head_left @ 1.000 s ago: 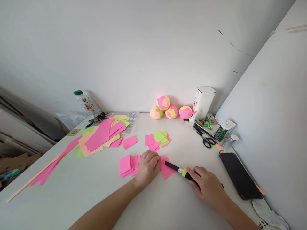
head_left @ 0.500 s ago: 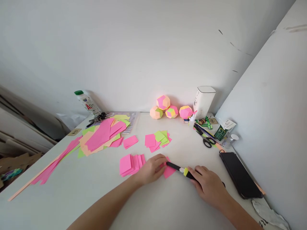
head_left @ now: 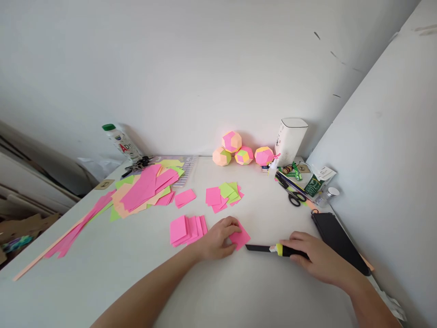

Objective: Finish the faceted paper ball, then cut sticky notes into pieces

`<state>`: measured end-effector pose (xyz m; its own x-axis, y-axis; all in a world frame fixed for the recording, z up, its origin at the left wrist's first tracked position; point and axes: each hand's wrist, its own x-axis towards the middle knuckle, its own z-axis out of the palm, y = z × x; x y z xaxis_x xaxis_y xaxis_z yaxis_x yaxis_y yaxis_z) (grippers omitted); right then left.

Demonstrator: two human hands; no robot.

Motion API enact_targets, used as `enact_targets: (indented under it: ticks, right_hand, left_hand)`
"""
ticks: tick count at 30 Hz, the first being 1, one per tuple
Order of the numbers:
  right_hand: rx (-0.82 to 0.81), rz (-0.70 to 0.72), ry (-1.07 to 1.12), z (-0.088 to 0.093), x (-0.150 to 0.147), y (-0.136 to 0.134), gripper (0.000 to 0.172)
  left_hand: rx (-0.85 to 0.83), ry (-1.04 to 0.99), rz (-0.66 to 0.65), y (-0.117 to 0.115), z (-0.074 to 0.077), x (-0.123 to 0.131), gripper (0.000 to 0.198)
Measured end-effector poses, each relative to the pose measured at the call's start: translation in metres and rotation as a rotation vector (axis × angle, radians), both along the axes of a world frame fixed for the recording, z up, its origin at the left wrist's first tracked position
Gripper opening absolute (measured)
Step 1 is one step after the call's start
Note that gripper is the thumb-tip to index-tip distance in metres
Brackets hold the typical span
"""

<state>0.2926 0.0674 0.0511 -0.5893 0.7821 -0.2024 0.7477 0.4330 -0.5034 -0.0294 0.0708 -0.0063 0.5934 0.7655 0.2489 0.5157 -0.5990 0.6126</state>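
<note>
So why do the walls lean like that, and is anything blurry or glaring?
Head view: the wide lens bends the scene, so the wall corner leans and the table tilts; light is soft and even, shadows faint, no glare, no blur; the paper balls cast a pink tint on the wall.

Home craft corner at a white desk.
Cut coloured paper, pink squares, folded paper balls, scissors, a utility knife, a drink bottle, keys and a phone crowd the desk, which sits in a bare wall corner.

Cutter rear beneath right hand
</note>
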Motion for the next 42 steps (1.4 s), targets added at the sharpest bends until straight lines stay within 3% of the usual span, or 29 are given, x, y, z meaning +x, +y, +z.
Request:
enact_targets:
  ticks: [9,19,28,42]
  right_hand:
    - [-0.018,0.000,-0.028,0.0017,-0.0056,-0.0002,0.041]
    - [0.005,0.029,-0.020,0.0001,-0.0045,-0.0016,0.040]
    - [0.009,0.034,-0.038,-0.0021,-0.0034,-0.0026,0.041]
    - [-0.005,0.030,-0.050,-0.0006,-0.0055,-0.0026,0.041]
  left_hand:
    - [-0.082,0.018,-0.039,-0.0002,0.0081,-0.0031,0.047]
    - [-0.103,-0.034,-0.047,0.0034,0.0005,-0.0054,0.051]
    - [-0.130,-0.077,-0.050,0.0014,0.0029,-0.0043,0.055]
    - [-0.154,-0.086,-0.065,0.0025,0.0018,-0.0056,0.046]
